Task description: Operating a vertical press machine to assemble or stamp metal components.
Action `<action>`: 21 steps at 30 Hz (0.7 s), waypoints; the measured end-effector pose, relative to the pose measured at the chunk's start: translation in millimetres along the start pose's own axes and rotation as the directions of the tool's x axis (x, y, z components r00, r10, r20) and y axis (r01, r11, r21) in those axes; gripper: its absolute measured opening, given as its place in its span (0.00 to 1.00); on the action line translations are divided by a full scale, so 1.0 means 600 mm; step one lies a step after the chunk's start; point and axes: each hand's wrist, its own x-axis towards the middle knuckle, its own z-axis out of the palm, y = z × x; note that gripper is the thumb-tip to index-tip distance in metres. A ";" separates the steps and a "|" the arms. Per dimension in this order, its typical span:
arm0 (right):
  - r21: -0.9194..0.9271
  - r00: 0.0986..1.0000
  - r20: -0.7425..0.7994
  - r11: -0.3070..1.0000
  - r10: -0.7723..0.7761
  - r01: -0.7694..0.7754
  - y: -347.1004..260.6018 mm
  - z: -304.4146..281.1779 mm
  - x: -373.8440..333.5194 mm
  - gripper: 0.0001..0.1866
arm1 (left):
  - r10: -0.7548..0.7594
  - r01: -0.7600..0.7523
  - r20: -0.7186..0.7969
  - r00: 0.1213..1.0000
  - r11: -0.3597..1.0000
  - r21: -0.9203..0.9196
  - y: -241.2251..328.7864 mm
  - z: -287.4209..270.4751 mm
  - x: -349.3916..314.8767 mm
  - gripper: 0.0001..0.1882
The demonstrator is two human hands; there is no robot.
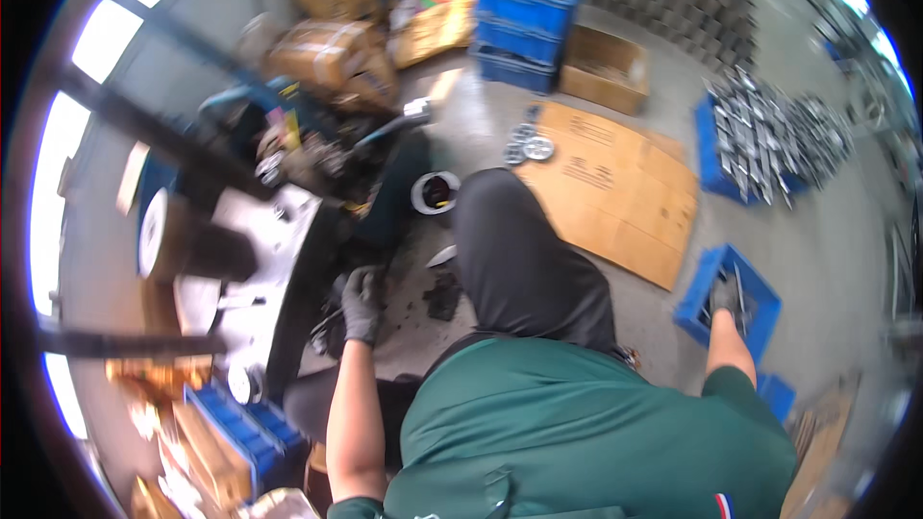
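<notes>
My left hand, in a grey glove, is beside the front edge of a machine table on the left. Its fingers point forward, slightly apart, and I see nothing held in them. Far to the right, my right hand, also gloved, reaches down into a blue bin. A thin, silvery metal rod shows next to it in the bin. The fingers of that hand are dark and blurred, so their grip is not visible. Between my arms are my dark-clad legs.
Flattened cardboard lies ahead, with shiny round metal parts at its corner. Behind stand stacked blue crates and an open carton. Metal parts overfill a bin at the right. A white-rimmed container stands near my knee.
</notes>
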 end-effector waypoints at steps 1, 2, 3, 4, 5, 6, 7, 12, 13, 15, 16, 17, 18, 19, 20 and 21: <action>-0.013 1.000 -0.013 1.000 -0.006 0.005 -0.027 0.046 -0.005 0.30 | -0.280 0.278 0.008 0.960 0.951 -0.135 0.024 -0.031 0.016 0.12; 0.162 0.989 0.060 0.979 -0.135 0.124 -0.065 0.100 -0.005 0.28 | -0.257 0.228 -0.094 0.962 0.942 -0.247 0.051 -0.068 0.011 0.12; 0.299 0.965 0.138 0.938 -0.224 0.175 -0.106 0.141 0.001 0.26 | -0.122 0.075 -0.243 0.962 0.978 -0.196 0.072 -0.113 0.017 0.14; 0.403 0.955 0.138 0.896 -0.263 0.189 -0.160 0.194 0.003 0.26 | -0.185 0.102 -0.329 0.926 0.962 -0.253 0.088 -0.162 0.013 0.16; 0.440 0.903 0.206 0.860 -0.376 0.258 -0.210 0.223 0.010 0.25 | -0.185 0.082 -0.436 0.881 0.966 -0.245 0.102 -0.214 -0.007 0.18; 0.467 0.816 0.275 0.813 -0.509 0.349 -0.273 0.250 0.019 0.24 | -0.227 0.033 -0.452 0.862 0.917 -0.398 0.115 -0.265 -0.051 0.21; 0.428 0.760 0.354 0.817 -0.544 0.386 -0.342 0.274 0.029 0.23 | -0.268 -0.016 -0.463 0.845 0.852 -0.523 0.123 -0.309 -0.101 0.24; 0.487 0.227 0.600 0.576 -0.767 0.657 -0.769 0.392 0.032 0.17 | -0.386 0.168 -0.679 0.625 0.916 -0.365 0.062 -0.399 -0.396 0.33; 0.484 0.134 0.636 0.529 -0.760 0.697 -0.850 0.402 0.015 0.16 | -0.467 0.245 -0.679 0.566 0.882 -0.403 0.041 -0.384 -0.471 0.30; 0.480 -0.048 0.704 0.424 -0.708 0.768 -1.020 0.415 -0.044 0.15 | -0.714 0.419 -0.628 0.310 0.695 -0.584 -0.005 -0.318 -0.623 0.26; 0.405 -0.069 0.748 0.372 -0.660 0.835 -1.097 0.417 -0.087 0.14 | -0.778 0.485 -0.601 0.182 0.603 -0.633 -0.025 -0.269 -0.698 0.24; 0.421 -0.131 0.814 0.420 -0.566 0.804 -1.158 0.416 -0.135 0.15 | -0.803 0.516 -0.592 0.072 0.538 -0.667 -0.041 -0.216 -0.771 0.23; 0.388 -0.149 0.822 0.349 -0.549 0.853 -1.206 0.417 -0.191 0.15 | -0.835 0.601 -0.551 -0.010 0.435 -0.670 -0.051 -0.163 -0.843 0.22; 0.323 -0.138 0.832 0.267 -0.538 0.908 -1.237 0.420 -0.244 0.14 | -0.870 0.691 -0.478 -0.119 0.273 -0.669 -0.049 -0.105 -0.911 0.21; 0.314 -0.169 0.844 0.214 -0.509 0.925 -1.262 0.424 -0.297 0.16 | -0.827 0.778 -0.546 -0.131 0.256 -0.574 -0.035 -0.045 -0.972 0.21; 0.375 -0.261 0.851 0.179 -0.456 0.909 -1.271 0.431 -0.348 0.15 | -0.804 0.857 -0.566 -0.179 0.155 -0.491 -0.016 0.009 -1.022 0.20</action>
